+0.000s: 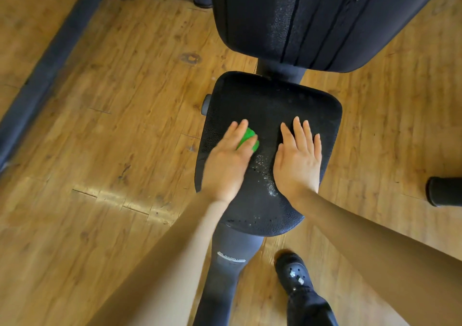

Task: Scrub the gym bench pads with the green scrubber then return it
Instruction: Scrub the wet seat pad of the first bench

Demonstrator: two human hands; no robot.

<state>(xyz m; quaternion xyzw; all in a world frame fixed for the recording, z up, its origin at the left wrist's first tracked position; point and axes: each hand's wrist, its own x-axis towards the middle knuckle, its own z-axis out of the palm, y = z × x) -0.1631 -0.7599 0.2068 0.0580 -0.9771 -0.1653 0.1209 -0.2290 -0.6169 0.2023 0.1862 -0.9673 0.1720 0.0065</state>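
Observation:
The black seat pad (270, 100) of the gym bench lies in the middle of the view, speckled with wet droplets. My left hand (228, 159) holds the green scrubber (247, 138) down on the pad's left side. The scrubber shows between my forefinger and thumb, and the rest of it is hidden under my fingers. This hand is slightly blurred. My right hand (298, 161) lies flat on the right side of the seat pad with straight fingers. The black back pad (325, 20) rises beyond the seat.
The grey bench frame (225, 270) runs under the seat toward me. My black shoe (293, 273) stands on the wooden floor (112, 125) beside it. A dark frame bar (50, 58) crosses the left. A black roller end (443, 194) juts in at right.

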